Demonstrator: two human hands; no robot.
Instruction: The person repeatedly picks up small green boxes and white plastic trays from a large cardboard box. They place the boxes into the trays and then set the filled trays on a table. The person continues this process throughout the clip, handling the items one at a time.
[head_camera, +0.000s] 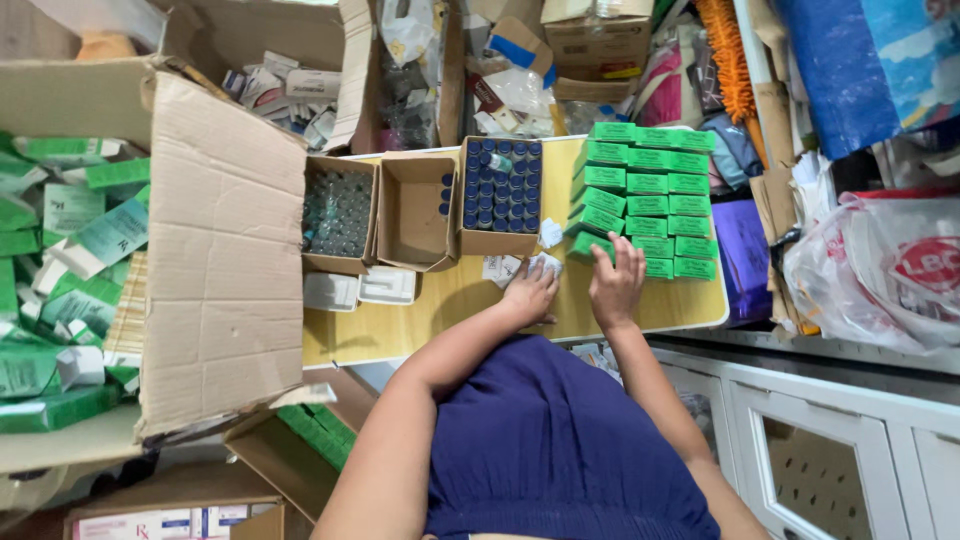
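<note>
Resting at the frame's centre on the yellow wooden surface (440, 300), your left hand (530, 292) closes its grip on a small white folded paper leaflet (545, 264). Your right hand (616, 282) lies open, fingers spread, touching a small green cardboard carton (590, 246) at the edge of the stacked green cartons (650, 195).

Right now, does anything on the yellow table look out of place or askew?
Mostly tidy. One vial lies tilted on top of the upright blue-capped vials in their box, and the green carton by the right hand sits skewed against the neat rows.
</note>
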